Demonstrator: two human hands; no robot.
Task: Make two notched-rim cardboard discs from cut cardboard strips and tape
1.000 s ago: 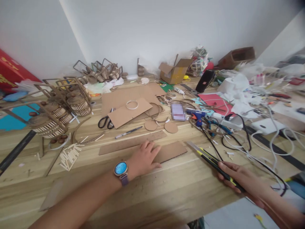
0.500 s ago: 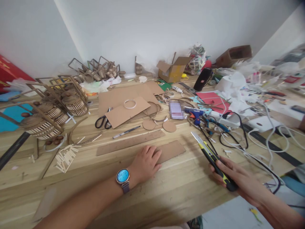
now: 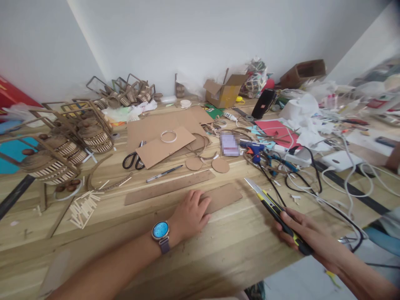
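My left hand, with a watch on the wrist, lies flat with fingers spread on a brown cardboard strip near the table's front edge. A longer cardboard strip lies just behind it. My right hand is closed round the handle of a yellow and black utility knife. Its extended blade points up and left, toward the right end of the cardboard strip, a short way from it.
The wooden table holds scissors, a pen, cardboard sheets, two cardboard discs, a blue glue gun, tangled cables, cardboard lantern models at left, small sticks and boxes at the back.
My right hand raised the knife and tilted its blade up, then lowered it again toward the cardboard strip. My left hand stayed on the strip.
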